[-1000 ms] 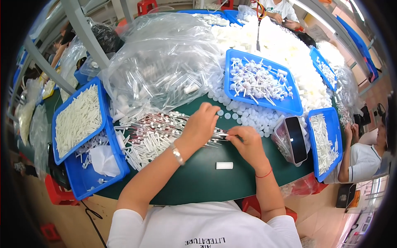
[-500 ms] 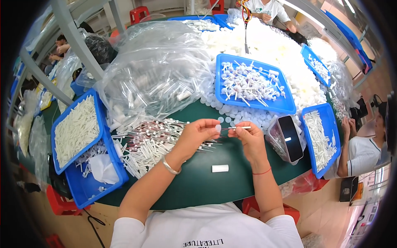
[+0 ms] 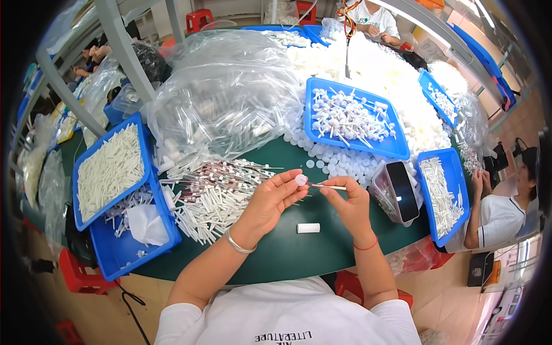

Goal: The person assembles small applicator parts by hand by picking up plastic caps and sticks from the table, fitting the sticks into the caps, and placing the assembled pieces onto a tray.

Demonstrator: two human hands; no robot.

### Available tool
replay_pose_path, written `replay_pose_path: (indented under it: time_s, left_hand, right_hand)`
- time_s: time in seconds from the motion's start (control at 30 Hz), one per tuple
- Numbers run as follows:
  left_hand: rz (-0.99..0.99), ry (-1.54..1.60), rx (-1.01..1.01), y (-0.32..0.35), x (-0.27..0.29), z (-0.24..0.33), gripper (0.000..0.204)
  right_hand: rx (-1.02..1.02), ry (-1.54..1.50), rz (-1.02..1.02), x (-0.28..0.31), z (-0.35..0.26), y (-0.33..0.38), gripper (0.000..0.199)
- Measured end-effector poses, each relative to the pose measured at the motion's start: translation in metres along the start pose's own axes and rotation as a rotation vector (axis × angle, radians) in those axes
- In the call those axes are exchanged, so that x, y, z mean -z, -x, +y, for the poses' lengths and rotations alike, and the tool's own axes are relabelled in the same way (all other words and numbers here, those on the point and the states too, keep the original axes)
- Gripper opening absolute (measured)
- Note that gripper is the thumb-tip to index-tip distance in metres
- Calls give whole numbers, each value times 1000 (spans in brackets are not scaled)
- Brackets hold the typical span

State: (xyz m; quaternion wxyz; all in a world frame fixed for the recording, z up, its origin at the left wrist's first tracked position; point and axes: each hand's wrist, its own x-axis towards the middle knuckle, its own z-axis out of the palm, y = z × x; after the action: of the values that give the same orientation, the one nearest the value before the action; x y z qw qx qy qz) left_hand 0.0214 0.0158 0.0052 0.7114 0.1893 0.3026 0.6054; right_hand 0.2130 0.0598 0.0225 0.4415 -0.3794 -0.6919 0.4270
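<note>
Landmark: the dark green round table [image 3: 287,253], both hands raised above its near edge.
Left hand [image 3: 270,201]: fingertips pinched on a small white round plastic cap [image 3: 301,180].
Right hand [image 3: 348,204]: thumb and forefinger pinched on a thin white plastic stick [image 3: 330,187].
Axis: the stick lies nearly level, its tip pointing left at the cap, just short of it.
Nearby: a short white tube [image 3: 308,228] lies on the table below the hands.

Green table [image 3: 287,253] with blue trays [image 3: 109,172]

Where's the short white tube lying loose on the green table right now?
In the head view, the short white tube lies on the green table, just below and between the left hand and right hand.
</note>
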Motion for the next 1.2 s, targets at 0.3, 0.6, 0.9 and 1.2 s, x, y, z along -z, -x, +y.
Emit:
replay_pose_path:
  time_s: [0.3, 0.6, 0.9, 1.2]
  left_hand:
    - [0, -472, -162, 8, 5, -5, 29]
    - [16, -337, -9, 7, 4, -8, 27]
    - [21, -855, -521, 13, 1, -22, 17]
    - [181, -1223, -674, 34, 9, 14, 36]
  right_hand:
    - [32, 100, -25, 2, -2, 3, 12]
    - [227, 210, -44, -10, 3, 2, 9]
    - [-387, -398, -71, -21, 11, 11, 15]
    - [93, 329, 206, 23, -4, -61, 22]
